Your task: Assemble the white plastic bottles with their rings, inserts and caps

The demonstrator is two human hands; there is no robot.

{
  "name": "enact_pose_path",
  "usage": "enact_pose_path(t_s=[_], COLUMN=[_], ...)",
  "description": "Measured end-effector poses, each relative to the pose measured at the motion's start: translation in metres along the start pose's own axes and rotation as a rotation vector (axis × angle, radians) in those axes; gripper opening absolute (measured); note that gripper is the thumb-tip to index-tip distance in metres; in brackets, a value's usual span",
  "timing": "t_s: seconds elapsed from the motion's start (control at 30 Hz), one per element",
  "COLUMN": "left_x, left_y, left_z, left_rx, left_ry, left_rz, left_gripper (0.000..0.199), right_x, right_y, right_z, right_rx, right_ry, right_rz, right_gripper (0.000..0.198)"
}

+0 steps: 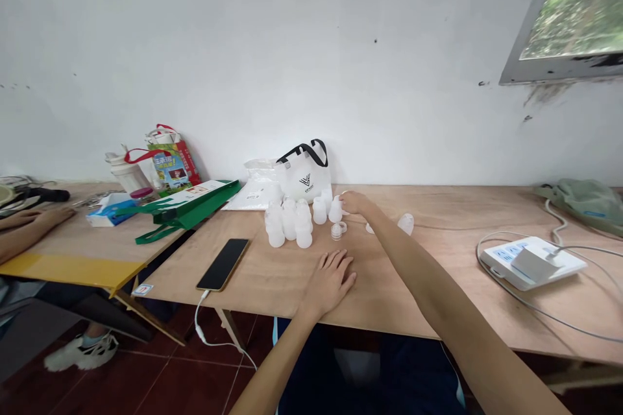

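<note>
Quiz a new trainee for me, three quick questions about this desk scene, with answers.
1. Fill in: in this view, the phone lies to the ___ of the white bottles.
2. True or false: the left hand grips the phone.
3. Which is nearest the right hand? A) green bag B) tissue box C) white bottles

Key: 1. left; 2. false, it lies on the table; 3. C
</note>
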State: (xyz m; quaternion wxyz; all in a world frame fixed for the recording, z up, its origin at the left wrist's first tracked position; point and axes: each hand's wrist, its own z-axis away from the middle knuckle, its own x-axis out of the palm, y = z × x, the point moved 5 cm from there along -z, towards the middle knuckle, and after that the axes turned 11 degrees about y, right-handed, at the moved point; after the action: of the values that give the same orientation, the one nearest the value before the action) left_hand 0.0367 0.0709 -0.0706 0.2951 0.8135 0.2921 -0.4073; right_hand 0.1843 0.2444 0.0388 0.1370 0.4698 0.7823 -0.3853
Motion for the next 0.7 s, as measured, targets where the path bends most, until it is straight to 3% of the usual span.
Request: enact_pose_path(t_s=[0.1,0.23,0.33,0.43,0.57,0.7], left_x=[0.000,-0.006,-0.012,-0.015,-0.002,0.023], left_y=[0.001,0.004,0.008,0.016,0.029,0.038], left_z=[0.000,-0.002,-0.003,-0.005,-0.019,-0.060], left_rx=[-0.005,-0.020,-0.035,-0.100,-0.279,-0.342], left_ry=[-0.005,-0.024,-0.023,-0.013,-0.069,-0.201], left_rz=[-0.008,0.001,0.033,0.077,0.046,-0.097], left_gripper=[0.041,0.041,0.038,0.036,0.040,0.056], right_x=[-0.012,-0.050,-0.087,-0.131,-0.179,-0.197], right_y=[0.002,0.005,0.011,0.022,0.054,0.071], right_z=[-0.002,0.002,0.031,0.082,0.143,0.161], right_rx=[-0.005,-0.010,-0.038,-0.081,0.112,0.259], right_ry=[-0.087,-0.023,0.047,0.241,0.452,0.527], right_rz=[0.096,0.169,0.161,-0.032,-0.266,-0.344], right_gripper=[0.019,0.030,0.031,0.021,0.014,0.020])
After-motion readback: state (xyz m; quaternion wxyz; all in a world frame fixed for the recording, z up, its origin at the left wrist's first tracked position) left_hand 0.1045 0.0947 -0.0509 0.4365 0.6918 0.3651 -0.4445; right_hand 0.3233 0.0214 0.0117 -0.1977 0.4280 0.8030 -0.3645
